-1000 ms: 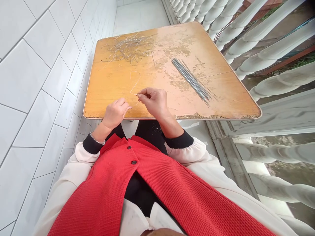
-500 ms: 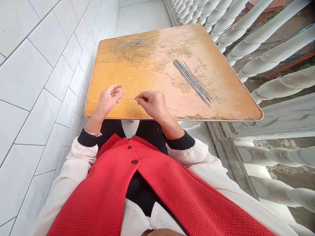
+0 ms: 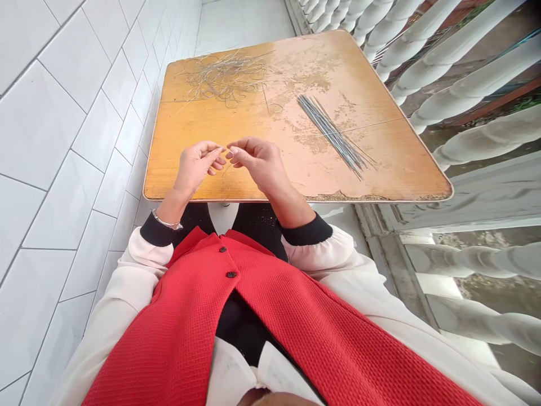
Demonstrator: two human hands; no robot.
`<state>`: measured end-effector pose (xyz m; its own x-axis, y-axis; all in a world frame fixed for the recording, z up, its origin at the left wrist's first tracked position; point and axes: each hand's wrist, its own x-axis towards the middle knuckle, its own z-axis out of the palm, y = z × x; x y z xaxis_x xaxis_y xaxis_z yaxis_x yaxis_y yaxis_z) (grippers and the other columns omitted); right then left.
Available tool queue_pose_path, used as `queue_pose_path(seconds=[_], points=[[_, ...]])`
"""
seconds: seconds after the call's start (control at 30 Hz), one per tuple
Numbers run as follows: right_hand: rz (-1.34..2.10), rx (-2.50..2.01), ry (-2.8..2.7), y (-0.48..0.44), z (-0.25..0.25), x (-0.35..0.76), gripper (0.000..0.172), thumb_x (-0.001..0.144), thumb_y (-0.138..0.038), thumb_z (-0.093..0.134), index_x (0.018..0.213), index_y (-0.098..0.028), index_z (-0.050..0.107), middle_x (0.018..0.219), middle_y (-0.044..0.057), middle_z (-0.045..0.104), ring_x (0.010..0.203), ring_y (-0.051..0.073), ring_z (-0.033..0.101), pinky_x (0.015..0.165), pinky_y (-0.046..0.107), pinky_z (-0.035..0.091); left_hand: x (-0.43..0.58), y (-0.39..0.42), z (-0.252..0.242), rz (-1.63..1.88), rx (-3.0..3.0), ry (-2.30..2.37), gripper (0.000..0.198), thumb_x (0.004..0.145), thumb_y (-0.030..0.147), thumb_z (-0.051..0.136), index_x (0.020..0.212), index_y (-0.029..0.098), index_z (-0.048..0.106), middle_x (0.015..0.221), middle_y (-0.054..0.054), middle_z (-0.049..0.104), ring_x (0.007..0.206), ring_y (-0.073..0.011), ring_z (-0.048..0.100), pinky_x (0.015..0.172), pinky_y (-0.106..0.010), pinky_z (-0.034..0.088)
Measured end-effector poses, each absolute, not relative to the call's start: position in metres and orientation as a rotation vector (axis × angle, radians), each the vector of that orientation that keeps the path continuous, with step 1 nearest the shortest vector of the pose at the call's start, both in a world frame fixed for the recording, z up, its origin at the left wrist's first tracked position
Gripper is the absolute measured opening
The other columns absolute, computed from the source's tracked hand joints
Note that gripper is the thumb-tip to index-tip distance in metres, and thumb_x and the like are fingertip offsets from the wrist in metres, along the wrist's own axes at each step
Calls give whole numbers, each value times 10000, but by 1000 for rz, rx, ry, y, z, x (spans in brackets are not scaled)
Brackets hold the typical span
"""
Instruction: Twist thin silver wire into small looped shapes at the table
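My left hand [image 3: 196, 165] and my right hand [image 3: 256, 163] meet over the near edge of the worn wooden table [image 3: 380, 175]. Their fingertips pinch together on a thin piece of wire [image 3: 225, 164], which is barely visible between them. A bundle of straight grey wires [image 3: 333, 135] lies to the right of my hands. A tangled heap of bent wires [image 3: 226, 76] sits at the far left of the table.
A white tiled wall [image 3: 63, 141] runs close along the left side. A white balustrade [image 3: 443, 84] stands on the right. My red vest and pale sleeves fill the lower view.
My left hand moved from the table edge out to the left and then back in, so its fingertips now meet those of my right hand. The bent wire is now between both hands.
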<state>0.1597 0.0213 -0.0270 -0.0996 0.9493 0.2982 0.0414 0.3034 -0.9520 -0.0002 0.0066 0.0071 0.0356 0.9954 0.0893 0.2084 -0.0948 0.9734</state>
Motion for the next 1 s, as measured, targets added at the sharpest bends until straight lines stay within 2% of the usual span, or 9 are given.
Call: queue_pose_path(seconds=[0.13,0.3,0.43,0.5,0.63,0.77,1.0], points=[[926,-975,-1449,21,-27,155,368,783,-521,785,759,-166,689,645,-11,640,589,94,566,584,245,488,6,3,4,1172,1457,1329,119,933,214,637,831,157,664,649,20,684,564,-48,627,532,-152,459],[847,-935,-1518,10,-25,156,476,914,-607,594,777,-166,710,664,20,678,604,113,616,614,261,505,8,4,-2,1170,1520,1406,115,928,217,629,827,170,660,633,28,674,572,-60,638,566,-165,488],[630,-1055,-1610,9,-27,157,358,883,-504,677,759,-171,725,627,5,666,578,121,593,593,268,471,8,8,-11,1180,1669,1457,123,919,204,620,801,180,649,632,35,662,564,-64,630,609,-188,493],[578,-1101,-1620,11,-29,157,329,913,-452,641,756,-176,728,613,-2,658,564,121,583,591,271,466,8,8,-15,1179,1762,1485,110,906,194,626,800,183,657,645,26,668,600,-80,644,640,-203,495],[557,-1099,-1634,13,-34,158,351,956,-450,572,777,-193,732,588,-10,638,556,126,591,601,272,482,9,5,-17,1151,1894,1553,86,894,205,633,830,194,689,730,-7,715,705,-118,678,688,-226,495],[518,-1097,-1622,13,-38,157,386,966,-481,554,749,-206,714,563,-16,613,549,131,592,598,270,487,9,1,-17,1147,1962,1521,149,919,198,584,815,211,690,746,-14,719,757,-136,698,706,-227,491],[398,-1116,-1577,11,-38,154,370,972,-459,558,723,-218,688,558,-16,608,548,131,582,610,276,490,15,-1,-17,1199,1889,1463,199,972,269,553,815,204,657,708,-4,691,736,-128,700,691,-217,501]])
